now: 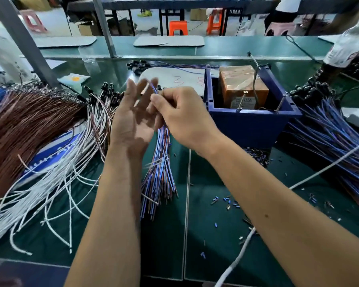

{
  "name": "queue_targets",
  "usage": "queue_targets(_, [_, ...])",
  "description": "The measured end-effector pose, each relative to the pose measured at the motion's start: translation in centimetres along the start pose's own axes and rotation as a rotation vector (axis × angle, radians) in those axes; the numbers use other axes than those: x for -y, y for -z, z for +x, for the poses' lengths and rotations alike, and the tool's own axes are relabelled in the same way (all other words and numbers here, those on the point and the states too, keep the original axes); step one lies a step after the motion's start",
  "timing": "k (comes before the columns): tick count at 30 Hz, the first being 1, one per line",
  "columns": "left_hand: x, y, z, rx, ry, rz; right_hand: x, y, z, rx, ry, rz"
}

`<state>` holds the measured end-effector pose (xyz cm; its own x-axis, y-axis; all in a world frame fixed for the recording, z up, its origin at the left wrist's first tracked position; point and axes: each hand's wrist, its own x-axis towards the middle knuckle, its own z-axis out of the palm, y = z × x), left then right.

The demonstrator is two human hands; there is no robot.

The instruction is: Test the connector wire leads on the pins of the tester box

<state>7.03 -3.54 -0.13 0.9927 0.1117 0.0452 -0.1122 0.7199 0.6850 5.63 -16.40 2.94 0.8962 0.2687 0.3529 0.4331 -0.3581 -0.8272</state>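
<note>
Right hand [180, 114] pinches blue-red wire bundle [160, 175] above green tabletop [205, 204]; left hand [133, 119] open beside it; tester box [243, 88] in blue bin [251, 125].

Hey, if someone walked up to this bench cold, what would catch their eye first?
Probably the two hands mid-bench: the right hand pinches a bundle of blue and red wire leads that hangs to the green mat, the left hand open beside it. Next, the blue bin holding the orange tester box, just right of the hands, and the brown wire heap at far left.
</note>
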Motion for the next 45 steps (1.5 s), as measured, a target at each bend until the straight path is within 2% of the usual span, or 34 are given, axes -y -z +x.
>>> queue_targets(4, [-0.3,-0.7,-0.8,0.325,0.037,-0.024,2.5,1.7,0.4,-0.133,0.187,-0.122])
queue_targets(6, [-0.1,-0.7,-0.9,0.438,0.015,-0.007,3.3,2.6,0.5,-0.214,0.269,-0.130])
queue_targets(8, [0.1,-1.0,-1.1,0.516,0.015,-0.071,3.8,3.2,0.7,-0.225,0.311,-0.207])
queue_targets(10, [0.4,-1.2,-1.2,0.499,0.030,-0.215,3.6,3.5,0.5,-0.123,0.283,-0.387])
queue_targets(12, [0.6,-1.3,-0.9,0.393,0.011,-0.259,3.1,3.8,-0.1,-0.032,0.234,-0.484])
queue_targets(14, [0.8,-1.3,-0.5,0.327,-0.023,-0.223,2.4,4.1,-0.6,-0.008,0.207,-0.471])
queue_targets(16, [0.9,-1.1,-0.1,0.331,-0.042,-0.257,1.9,4.6,-0.9,-0.010,0.184,-0.416])
queue_targets(23, [-0.5,-0.2,-0.3,0.274,-0.036,-0.623,-0.2,9.5,-3.4,0.103,0.150,-0.172])
queue_targets(27, [-0.9,0.2,-0.2,0.256,-0.007,-0.641,-3.0,13.1,-5.3,0.144,0.152,-0.282])
queue_targets(29, [-0.7,0.2,-0.1,0.232,-0.035,-0.464,-5.1,14.4,-6.2,0.129,0.125,-0.414])
queue_targets(32, [0.6,-1.3,-0.7,0.258,-0.116,0.159,-8.2,14.9,-7.6,0.076,0.075,-0.566])
queue_targets(34, [3.0,-3.2,-1.5,0.311,-0.161,0.552,-9.5,14.1,-8.6,0.040,0.104,-0.567])
queue_targets(35, [4.6,-4.2,-2.0,0.325,-0.240,0.753,-10.0,13.6,-9.1,0.024,0.143,-0.546])
queue_targets(38, [8.1,-5.5,-3.4,0.322,-0.634,1.252,-10.5,12.3,-9.6,-0.051,0.268,-0.479])
queue_targets(39, [8.6,-5.5,-3.7,0.327,-0.718,1.320,-10.6,11.9,-9.6,-0.084,0.294,-0.456])
queue_targets(41, [9.3,-5.5,-4.0,0.404,-0.777,1.391,-10.6,11.6,-9.5,-0.148,0.313,-0.399])
queue_targets(45, [10.4,-5.9,-4.4,0.617,-0.607,1.522,-11.3,11.8,-9.6,-0.229,0.263,-0.304])
